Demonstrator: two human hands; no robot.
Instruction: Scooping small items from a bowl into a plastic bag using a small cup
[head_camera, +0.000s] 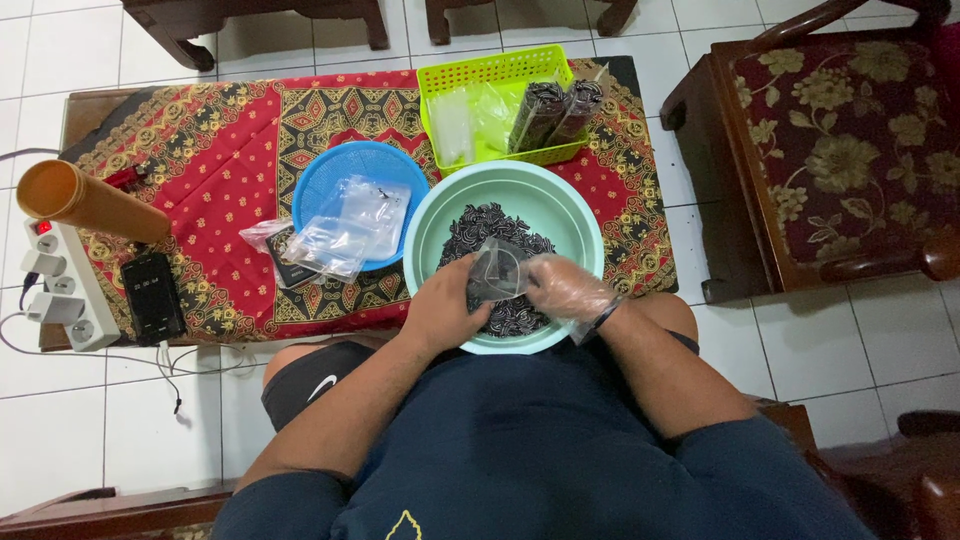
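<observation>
A pale green bowl (560, 205) sits on a low table covered by a red patterned cloth (215, 160); it holds a heap of small dark pieces (495, 225). My left hand (445, 310) and my right hand (568, 290), which wears a clear plastic glove, meet over the bowl. Together they hold a small clear plastic bag (497, 272) above the dark pieces. Both hands touch the bag's edges.
A blue basket (320, 180) with clear bags stands left of the bowl. A lime basket (480, 75) behind holds bags and two dark packed rolls (555, 115). An orange tube (85, 200), a power strip (65, 295) and a black device (152, 295) lie at left. A cushioned wooden chair (840, 150) stands right.
</observation>
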